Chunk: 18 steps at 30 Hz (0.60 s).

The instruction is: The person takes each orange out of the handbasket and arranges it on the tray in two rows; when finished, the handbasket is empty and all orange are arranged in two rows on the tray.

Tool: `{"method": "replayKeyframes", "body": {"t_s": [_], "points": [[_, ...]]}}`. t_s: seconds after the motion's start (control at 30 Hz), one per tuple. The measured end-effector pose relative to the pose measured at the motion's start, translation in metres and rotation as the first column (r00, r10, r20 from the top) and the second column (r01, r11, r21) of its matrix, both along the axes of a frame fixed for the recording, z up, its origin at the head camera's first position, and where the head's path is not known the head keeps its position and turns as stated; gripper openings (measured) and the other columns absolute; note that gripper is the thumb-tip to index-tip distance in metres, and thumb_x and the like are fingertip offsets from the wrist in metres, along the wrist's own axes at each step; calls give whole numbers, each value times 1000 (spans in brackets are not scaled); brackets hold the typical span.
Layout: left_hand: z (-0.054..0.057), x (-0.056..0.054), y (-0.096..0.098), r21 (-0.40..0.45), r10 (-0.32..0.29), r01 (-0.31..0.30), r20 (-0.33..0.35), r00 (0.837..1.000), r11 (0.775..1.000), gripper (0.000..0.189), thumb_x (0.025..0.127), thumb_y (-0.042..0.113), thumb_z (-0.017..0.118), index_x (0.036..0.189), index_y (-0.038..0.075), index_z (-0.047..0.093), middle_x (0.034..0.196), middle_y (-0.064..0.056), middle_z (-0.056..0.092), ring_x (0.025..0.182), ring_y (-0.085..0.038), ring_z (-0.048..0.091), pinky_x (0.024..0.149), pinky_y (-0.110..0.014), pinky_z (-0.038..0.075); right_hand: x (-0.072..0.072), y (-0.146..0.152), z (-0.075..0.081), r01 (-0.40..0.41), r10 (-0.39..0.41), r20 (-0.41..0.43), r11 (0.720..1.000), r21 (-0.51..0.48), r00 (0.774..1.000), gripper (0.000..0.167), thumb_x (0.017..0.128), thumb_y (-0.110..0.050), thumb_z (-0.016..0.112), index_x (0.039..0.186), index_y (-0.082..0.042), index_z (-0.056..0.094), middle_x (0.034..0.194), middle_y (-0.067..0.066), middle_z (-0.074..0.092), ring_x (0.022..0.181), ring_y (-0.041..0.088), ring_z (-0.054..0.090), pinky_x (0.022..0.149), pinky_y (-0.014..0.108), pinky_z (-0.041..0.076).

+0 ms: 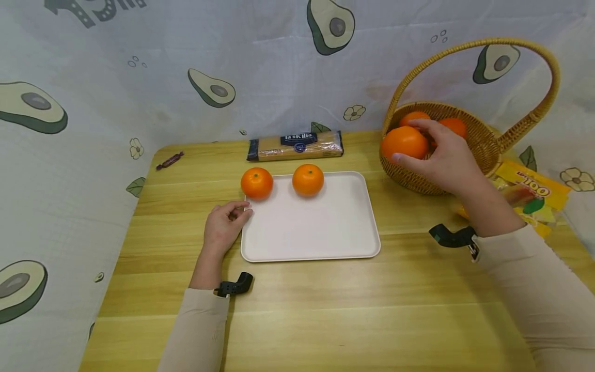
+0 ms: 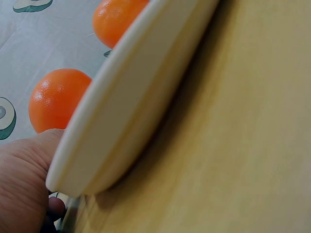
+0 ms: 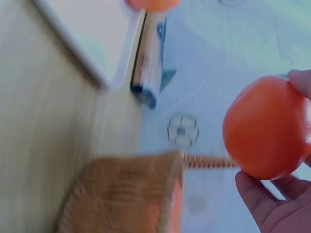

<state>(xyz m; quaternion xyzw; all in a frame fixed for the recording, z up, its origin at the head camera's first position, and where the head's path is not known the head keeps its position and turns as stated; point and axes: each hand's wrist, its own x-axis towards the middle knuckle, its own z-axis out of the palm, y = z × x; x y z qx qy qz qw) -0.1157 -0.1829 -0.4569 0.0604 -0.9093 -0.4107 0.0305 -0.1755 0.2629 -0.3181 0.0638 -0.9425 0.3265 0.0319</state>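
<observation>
My right hand [image 1: 448, 157] grips an orange [image 1: 405, 143] between thumb and fingers, over the left side of the wicker basket [image 1: 420, 182]. In the right wrist view this orange [image 3: 267, 127] is held up beside the basket rim. Two more oranges, one behind [image 1: 415, 118] and one to the right [image 1: 453, 127], are in the basket. My left hand [image 1: 225, 227] holds the left rim of the white tray [image 1: 310, 227], fingers bent. On the tray's far side sit two oranges, one at the left corner [image 1: 257, 184] and one near the middle [image 1: 308, 180].
Behind the tray lies a pack of noodles [image 1: 297, 146]. A small wrapped candy [image 1: 170, 160] is at the table's far left. Yellow snack bags [image 1: 534, 194] lie right of the basket, partly behind my right forearm. The basket's tall handle [image 1: 553, 77] arches above it.
</observation>
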Motion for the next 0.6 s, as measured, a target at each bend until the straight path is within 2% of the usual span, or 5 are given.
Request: {"method": "replayKeyframes", "body": {"t_s": [0.13, 0.3, 0.5, 0.6], "points": [[-3, 0, -1, -5, 0, 0, -1, 1000, 1000, 26, 94, 28, 75, 117, 15, 77, 91, -9, 67, 88, -23, 51, 75, -32, 38, 5, -20, -12, -37, 37, -17, 998, -48, 999, 82, 84, -40, 83, 152, -15, 45, 146, 20, 50, 122, 43, 52, 98, 63, 43], [-3, 0, -1, -5, -12, 12, -7, 1000, 1000, 27, 94, 28, 74, 117, 15, 77, 91, -9, 67, 88, -23, 52, 75, -32, 39, 7, -40, -28, -60, 62, 19, 994, -88, 998, 83, 82, -38, 86, 151, -16, 47, 150, 18, 45, 126, 42, 49, 102, 66, 42], [-3, -2, -3, -11, -20, 20, -20, 1000, 1000, 26, 94, 27, 74, 117, 15, 77, 90, -9, 67, 88, -24, 53, 76, -32, 40, 2, -62, -50, -98, 105, 65, 990, -99, 992, 85, 81, -34, 87, 152, -12, 45, 151, 19, 44, 129, 41, 48, 107, 66, 40], [-2, -2, -4, -11, -22, 21, -23, 1000, 1000, 26, 94, 27, 74, 117, 15, 77, 91, -9, 68, 89, -24, 54, 76, -32, 40, -1, -70, -61, -88, 96, 79, 991, -100, 992, 86, 82, -29, 87, 154, -12, 42, 152, 19, 44, 130, 42, 49, 108, 65, 41]]}}
